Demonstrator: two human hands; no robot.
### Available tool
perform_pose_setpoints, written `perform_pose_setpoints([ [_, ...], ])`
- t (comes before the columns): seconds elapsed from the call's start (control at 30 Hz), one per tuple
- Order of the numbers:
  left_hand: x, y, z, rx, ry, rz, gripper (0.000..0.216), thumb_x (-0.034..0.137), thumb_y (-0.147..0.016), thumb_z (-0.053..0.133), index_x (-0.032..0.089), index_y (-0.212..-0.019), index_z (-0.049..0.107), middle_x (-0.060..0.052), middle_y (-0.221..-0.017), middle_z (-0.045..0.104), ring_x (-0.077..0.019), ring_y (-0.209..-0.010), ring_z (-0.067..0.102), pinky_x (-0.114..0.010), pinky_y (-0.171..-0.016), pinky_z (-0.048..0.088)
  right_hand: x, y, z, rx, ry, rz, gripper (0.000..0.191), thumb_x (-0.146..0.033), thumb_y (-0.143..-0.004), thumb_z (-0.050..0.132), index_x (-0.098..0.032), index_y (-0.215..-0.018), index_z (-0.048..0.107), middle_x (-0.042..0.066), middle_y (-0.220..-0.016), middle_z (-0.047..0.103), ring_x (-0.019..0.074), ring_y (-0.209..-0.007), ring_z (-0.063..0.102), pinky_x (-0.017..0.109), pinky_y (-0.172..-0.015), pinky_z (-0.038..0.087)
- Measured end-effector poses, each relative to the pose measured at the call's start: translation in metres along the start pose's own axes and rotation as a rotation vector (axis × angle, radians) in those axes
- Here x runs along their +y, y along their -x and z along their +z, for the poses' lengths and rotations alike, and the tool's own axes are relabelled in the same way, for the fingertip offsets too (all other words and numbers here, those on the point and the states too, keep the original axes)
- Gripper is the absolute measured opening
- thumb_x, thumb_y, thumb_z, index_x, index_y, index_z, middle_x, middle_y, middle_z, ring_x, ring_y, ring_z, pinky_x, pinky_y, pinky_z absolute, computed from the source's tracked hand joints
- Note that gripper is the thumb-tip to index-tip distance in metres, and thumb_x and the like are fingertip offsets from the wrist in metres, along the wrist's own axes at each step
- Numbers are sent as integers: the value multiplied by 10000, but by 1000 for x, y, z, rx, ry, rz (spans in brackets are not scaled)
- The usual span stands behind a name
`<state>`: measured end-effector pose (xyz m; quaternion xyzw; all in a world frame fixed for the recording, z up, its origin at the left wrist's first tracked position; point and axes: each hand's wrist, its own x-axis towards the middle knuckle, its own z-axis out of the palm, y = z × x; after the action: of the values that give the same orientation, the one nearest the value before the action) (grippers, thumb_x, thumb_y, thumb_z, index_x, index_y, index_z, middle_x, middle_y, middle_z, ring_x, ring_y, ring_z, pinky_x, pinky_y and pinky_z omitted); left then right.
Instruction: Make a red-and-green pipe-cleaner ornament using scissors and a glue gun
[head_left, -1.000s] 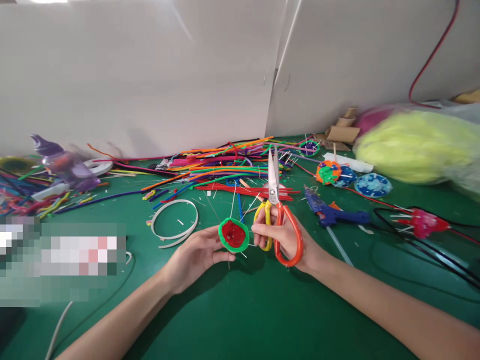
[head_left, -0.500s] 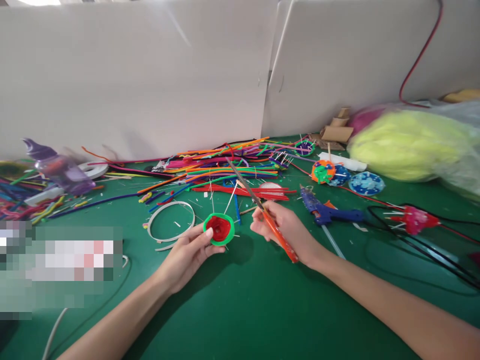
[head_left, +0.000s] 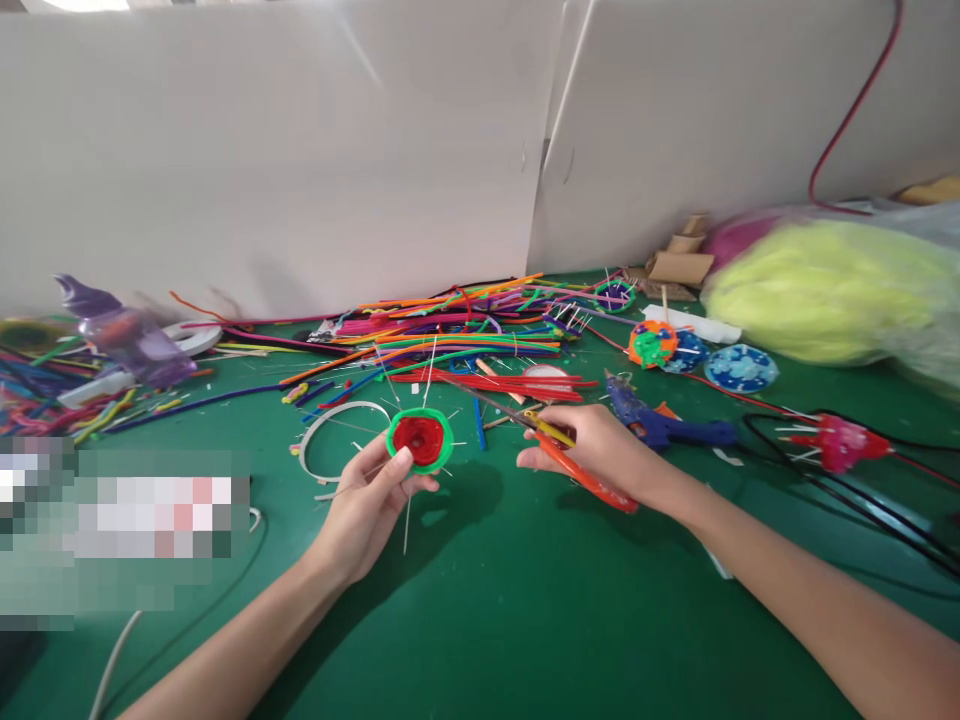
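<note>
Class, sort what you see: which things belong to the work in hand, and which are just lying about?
In hand:
- red-and-green spiked piece, in the left hand
- scissors, in the right hand

Seemingly just lying about:
- purple bottle
- blue spotted disc
- bagged yellow bundle

My bare left forearm (head_left: 247, 620) and right forearm (head_left: 795, 580) converge over the tabletop (head_left: 480, 640), slanting inward towards its far edge. Both wrists lie nearly straight. My left hand (head_left: 371, 505) is closed in a pinch, thumb (head_left: 398, 466) foremost, fingers curled beneath. My right hand (head_left: 589, 450), well apart, is bent in a grip, its digits directed leftward.
</note>
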<state>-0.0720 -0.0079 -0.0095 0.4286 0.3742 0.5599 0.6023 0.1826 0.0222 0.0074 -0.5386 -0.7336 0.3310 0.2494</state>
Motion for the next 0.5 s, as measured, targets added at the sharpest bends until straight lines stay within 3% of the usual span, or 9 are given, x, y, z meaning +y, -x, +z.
perform_pose_setpoints([
  [0.23, 1, 5, 1, -125, -90, -57, 211, 323, -757, 755, 165, -897, 748, -59, -886, 678, -129, -674, 615, -258, -658, 552, -2, 2, 2, -60, 7, -30, 425, -564, -665, 739, -191, -650, 536, -44, -587, 433, 95, -531, 312, 235, -483, 247],
  [0.5, -3, 7, -2, -179, -130, -92, 209, 317, -777, 737, 164, -919, 735, -52, -856, 681, -147, -693, 633, -263, -661, 541, -1, 4, 5, -60, -36, -67, 416, -561, -660, 748, -195, -647, 550, -44, -574, 432, 92, -500, 325, 239, -458, 224],
])
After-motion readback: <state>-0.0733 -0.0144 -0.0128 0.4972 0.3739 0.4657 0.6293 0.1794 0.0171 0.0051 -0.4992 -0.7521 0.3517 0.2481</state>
